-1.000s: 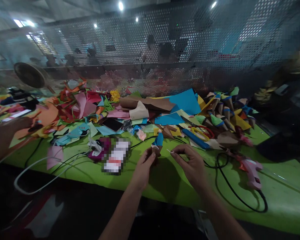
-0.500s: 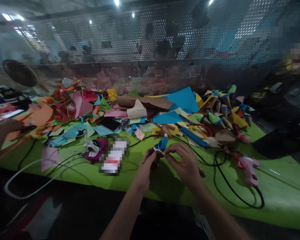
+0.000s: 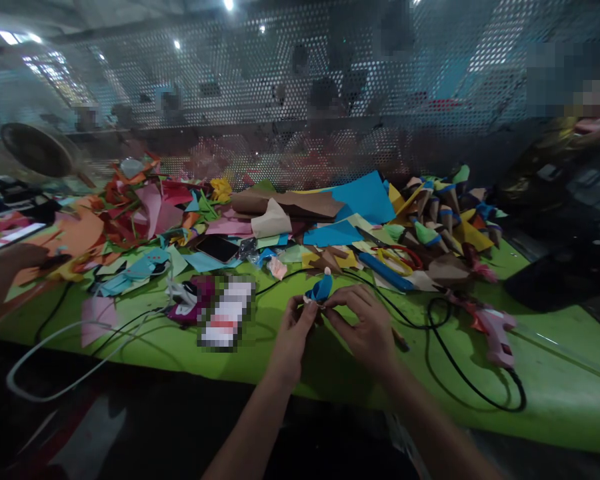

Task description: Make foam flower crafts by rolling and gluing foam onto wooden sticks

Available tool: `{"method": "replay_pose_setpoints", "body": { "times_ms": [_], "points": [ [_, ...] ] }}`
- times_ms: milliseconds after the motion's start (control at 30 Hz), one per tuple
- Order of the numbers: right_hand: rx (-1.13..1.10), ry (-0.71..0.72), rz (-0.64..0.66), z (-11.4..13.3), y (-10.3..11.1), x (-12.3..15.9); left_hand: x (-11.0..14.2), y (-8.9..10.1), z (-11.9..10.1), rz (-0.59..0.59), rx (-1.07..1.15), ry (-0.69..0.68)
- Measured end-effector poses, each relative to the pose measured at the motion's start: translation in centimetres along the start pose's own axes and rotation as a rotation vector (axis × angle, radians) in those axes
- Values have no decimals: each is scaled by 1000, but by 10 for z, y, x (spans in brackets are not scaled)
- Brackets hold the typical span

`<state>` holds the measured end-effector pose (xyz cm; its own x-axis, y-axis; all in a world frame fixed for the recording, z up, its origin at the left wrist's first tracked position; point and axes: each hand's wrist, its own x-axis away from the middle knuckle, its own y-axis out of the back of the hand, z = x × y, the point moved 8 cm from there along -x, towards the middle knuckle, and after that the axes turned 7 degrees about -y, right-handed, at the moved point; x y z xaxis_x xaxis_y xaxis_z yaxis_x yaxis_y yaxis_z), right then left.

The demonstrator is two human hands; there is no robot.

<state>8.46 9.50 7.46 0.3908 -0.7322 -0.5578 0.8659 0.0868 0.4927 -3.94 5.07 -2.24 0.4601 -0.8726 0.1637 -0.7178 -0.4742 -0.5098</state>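
Between my hands, above the green tabletop, is a small blue felt hat [image 3: 322,289] with a pale ball at its tip and a whitish strip round its lower edge. My left hand [image 3: 295,337] is closed on its lower left side, thumb in front. My right hand [image 3: 363,320] pinches the rim at the right with thumb and fingertips. The hat's underside is hidden by my fingers. Just right of my right hand, a short thin stick-like tool [image 3: 400,339] lies on the table.
A pink glue gun [image 3: 495,333] with a looping black cord lies at the right. Coloured felt scraps [image 3: 150,213] pile along the back. A blurred-out phone [image 3: 227,313], a dark phone [image 3: 217,249] and a blue-handled cutter [image 3: 384,272] lie nearby. Another person's hand [image 3: 15,263] reaches in at left.
The hat has turned slightly in my fingers, showing more of its blue side. My left fingers have shifted a little on it. The whole view has drifted slightly.
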Motion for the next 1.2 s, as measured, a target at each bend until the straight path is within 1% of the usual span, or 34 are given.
{"method": "replay_pose_setpoints", "body": {
  "times_ms": [200, 400, 567, 633, 733, 800, 933, 1033, 1100, 1200],
  "points": [
    [-36, 8, -9, 4, 1, 2, 3, 2, 0, -90, 14, 8],
    [-129, -39, -33, 0, 2, 2, 9, 0, 7, -115, 107, 114],
    [-267, -127, -7, -11, 2, 2, 10, -7, 8, -62, 178, 143],
    [-339, -186, 2, -19, 2, 3, 10, -10, 9, -20, 199, 160],
    [-411, -277, 0, -31, 2, 5, 10, -14, 8, 57, 172, 171],
    [-429, -307, 2, -35, 1, 6, 11, -15, 8, 68, 152, 173],
    [-452, -333, 23, -34, -3, 5, 12, -14, 12, 34, 184, 201],
    [-455, -361, 23, -35, -5, 6, 11, -17, 15, 72, 232, 192],
    [-440, -372, 30, -39, -7, 8, 10, -18, 17, 100, 223, 181],
    [-404, -387, 56, -46, -10, 11, 8, -17, 18, 99, 188, 169]
  ]
}}
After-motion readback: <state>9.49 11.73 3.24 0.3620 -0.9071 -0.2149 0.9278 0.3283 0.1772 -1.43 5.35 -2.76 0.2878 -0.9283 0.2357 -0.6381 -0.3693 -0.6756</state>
